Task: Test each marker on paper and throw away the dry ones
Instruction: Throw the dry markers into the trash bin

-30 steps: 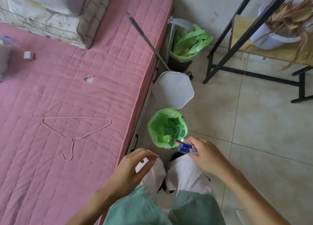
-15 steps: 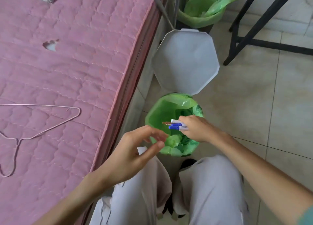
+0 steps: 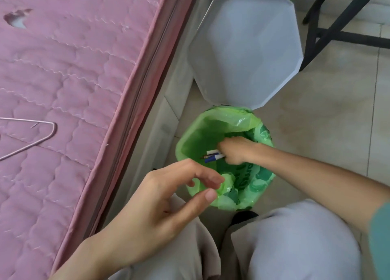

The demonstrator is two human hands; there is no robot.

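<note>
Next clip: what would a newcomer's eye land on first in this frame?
The bright green bin liner of the small bin on the floor beside the pink mattress, its grey lid flipped up. Inside the bin's mouth, the right hand grips a bunch of markers. The left hand hovers nearby, holding nothing.

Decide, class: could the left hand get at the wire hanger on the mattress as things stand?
Probably yes. The left hand holds nothing, and only bare pink mattress lies between it and the hanger.

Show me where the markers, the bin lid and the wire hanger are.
markers [image 3: 213,156]: head view, on the blue cap.
bin lid [image 3: 247,47]: head view, middle of its inner face.
wire hanger [image 3: 45,139]: head view, on its bent corner.
</note>
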